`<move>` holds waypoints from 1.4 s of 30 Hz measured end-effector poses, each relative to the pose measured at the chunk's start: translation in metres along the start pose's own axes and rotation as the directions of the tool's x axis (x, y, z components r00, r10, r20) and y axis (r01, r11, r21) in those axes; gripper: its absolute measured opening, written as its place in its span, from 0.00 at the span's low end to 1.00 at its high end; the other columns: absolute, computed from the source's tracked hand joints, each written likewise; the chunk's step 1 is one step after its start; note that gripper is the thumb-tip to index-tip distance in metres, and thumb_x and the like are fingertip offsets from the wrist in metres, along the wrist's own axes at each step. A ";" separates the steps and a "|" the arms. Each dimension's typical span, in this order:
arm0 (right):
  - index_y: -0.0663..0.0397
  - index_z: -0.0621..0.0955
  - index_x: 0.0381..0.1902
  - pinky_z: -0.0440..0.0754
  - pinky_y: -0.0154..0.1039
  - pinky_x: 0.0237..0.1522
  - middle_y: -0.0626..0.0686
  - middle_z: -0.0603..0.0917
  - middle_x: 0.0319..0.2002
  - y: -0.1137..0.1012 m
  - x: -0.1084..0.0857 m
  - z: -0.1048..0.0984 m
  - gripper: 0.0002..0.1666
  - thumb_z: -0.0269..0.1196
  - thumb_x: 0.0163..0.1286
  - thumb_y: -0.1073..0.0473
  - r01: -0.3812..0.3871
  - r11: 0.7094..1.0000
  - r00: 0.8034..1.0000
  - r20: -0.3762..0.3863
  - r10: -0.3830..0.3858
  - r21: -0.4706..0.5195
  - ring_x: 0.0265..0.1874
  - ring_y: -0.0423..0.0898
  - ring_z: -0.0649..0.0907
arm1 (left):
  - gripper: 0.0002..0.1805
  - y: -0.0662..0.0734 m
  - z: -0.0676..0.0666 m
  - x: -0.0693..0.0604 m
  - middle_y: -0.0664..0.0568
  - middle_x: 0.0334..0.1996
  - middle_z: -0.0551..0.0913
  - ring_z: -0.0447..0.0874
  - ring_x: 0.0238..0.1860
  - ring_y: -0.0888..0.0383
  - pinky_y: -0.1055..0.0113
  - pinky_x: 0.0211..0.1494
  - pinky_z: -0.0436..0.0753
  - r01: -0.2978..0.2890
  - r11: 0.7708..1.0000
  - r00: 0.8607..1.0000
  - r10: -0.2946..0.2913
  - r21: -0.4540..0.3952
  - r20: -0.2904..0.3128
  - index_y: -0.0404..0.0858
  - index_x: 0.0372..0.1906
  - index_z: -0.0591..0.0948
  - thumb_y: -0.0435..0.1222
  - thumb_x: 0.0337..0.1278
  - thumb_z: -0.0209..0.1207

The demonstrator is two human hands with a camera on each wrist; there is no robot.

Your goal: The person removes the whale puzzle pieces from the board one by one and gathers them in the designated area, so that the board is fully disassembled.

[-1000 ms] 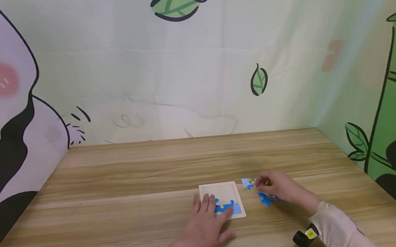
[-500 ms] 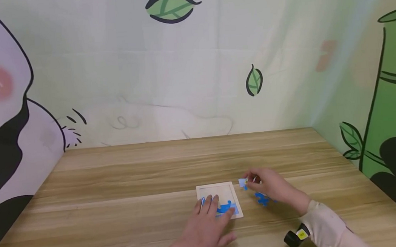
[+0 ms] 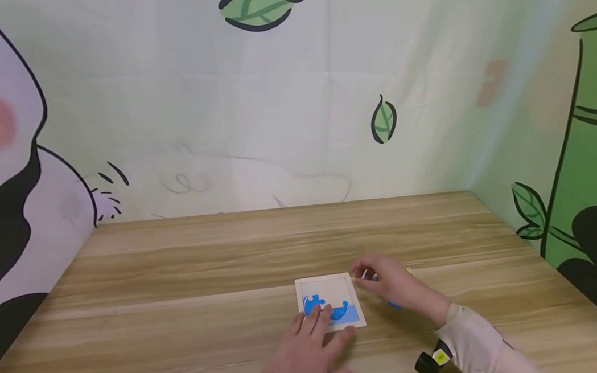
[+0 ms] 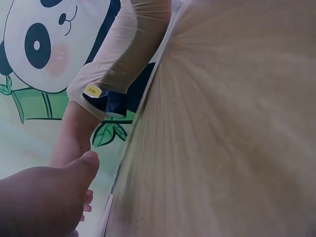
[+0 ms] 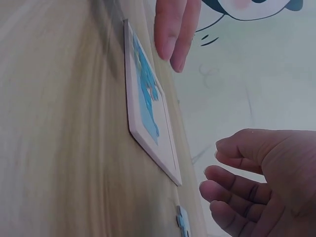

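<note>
A: Where was the puzzle tray [image 3: 338, 290], seen from the head camera?

B: Flat on the wooden table [image 3: 184, 330], at 1 o'clock from the left hand [image 3: 306, 354] and roughly 9 o'clock from the right hand [image 3: 399, 287].

A: How near was each one?

B: The left fingers overlapped the tray's 6 o'clock side; I couldn't tell whether all of them touched it. The right fingertips hung just beside its 1 o'clock corner, and the right wrist view showed them apart from it.

A: And the grip?

B: On the left it was wide, the fingers spread and nearly straight. On the right it was narrower, fingers loosely bent, with only bare fingertips showing.

A: What was inside the tray?

B: Blue pieces [image 3: 345, 315] along the 6 o'clock side, rising a little at 9; pale wood showed toward 12.

A: And outside?

B: Loose pieces [image 5: 183, 222] at 3 o'clock from the tray, mostly hidden by the right hand: a blue edge peeped out at its 6 o'clock, a yellow bit at 1. The black wrist camera [image 3: 428, 365] stuck out at 5 o'clock from that hand, beside a pale sleeve [image 3: 474, 341].
</note>
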State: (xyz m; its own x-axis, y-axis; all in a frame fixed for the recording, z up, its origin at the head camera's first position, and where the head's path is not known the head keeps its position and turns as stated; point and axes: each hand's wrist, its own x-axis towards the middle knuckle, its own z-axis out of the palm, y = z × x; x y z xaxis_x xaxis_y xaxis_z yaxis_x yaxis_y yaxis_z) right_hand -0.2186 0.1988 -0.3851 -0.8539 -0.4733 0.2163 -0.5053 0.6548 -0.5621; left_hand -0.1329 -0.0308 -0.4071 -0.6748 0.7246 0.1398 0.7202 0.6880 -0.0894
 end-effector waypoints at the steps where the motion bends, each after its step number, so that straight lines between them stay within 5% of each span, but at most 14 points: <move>1: 0.62 0.82 0.43 0.78 0.30 0.35 0.50 0.83 0.33 -0.001 0.001 0.002 0.09 0.62 0.64 0.66 0.005 1.000 1.000 0.005 -0.005 0.005 0.32 0.38 0.79 | 0.32 -0.001 0.000 -0.001 0.40 0.68 0.68 0.68 0.68 0.43 0.47 0.64 0.73 0.002 1.000 1.000 -0.002 -0.018 0.023 0.57 0.68 0.67 0.65 0.65 0.38; 7: 0.58 0.83 0.44 0.78 0.29 0.36 0.48 0.84 0.35 -0.009 0.009 0.012 0.09 0.62 0.66 0.63 -0.022 1.000 0.998 0.052 0.022 0.014 0.33 0.38 0.78 | 0.35 -0.004 0.001 -0.002 0.40 0.70 0.65 0.65 0.70 0.43 0.46 0.67 0.71 0.026 0.996 0.994 -0.017 -0.083 0.110 0.56 0.71 0.64 0.66 0.65 0.35; 19: 0.58 0.83 0.44 0.79 0.29 0.37 0.49 0.84 0.35 -0.021 0.018 0.025 0.10 0.62 0.66 0.63 0.019 1.000 0.996 0.084 -0.021 0.025 0.33 0.38 0.79 | 0.43 0.001 0.008 -0.001 0.44 0.71 0.66 0.65 0.71 0.48 0.54 0.68 0.71 0.024 1.000 0.984 -0.023 -0.004 0.176 0.46 0.71 0.64 0.69 0.64 0.29; 42: 0.59 0.85 0.41 0.74 0.29 0.33 0.49 0.82 0.33 -0.031 0.029 0.044 0.09 0.62 0.65 0.64 -0.029 1.000 0.984 0.174 0.029 0.001 0.31 0.38 0.75 | 0.41 -0.001 0.014 -0.001 0.44 0.68 0.70 0.68 0.69 0.49 0.54 0.65 0.74 -0.006 1.000 0.995 0.004 0.022 0.096 0.43 0.68 0.68 0.67 0.65 0.33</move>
State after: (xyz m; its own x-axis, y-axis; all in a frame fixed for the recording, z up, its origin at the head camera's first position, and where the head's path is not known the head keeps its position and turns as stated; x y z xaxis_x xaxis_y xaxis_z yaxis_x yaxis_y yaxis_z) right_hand -0.2228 0.1391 -0.3962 -0.8333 -0.5498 0.0574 -0.4798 0.6677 -0.5692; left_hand -0.1353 -0.0321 -0.4206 -0.6843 0.7278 0.0438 0.7206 0.6843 -0.1117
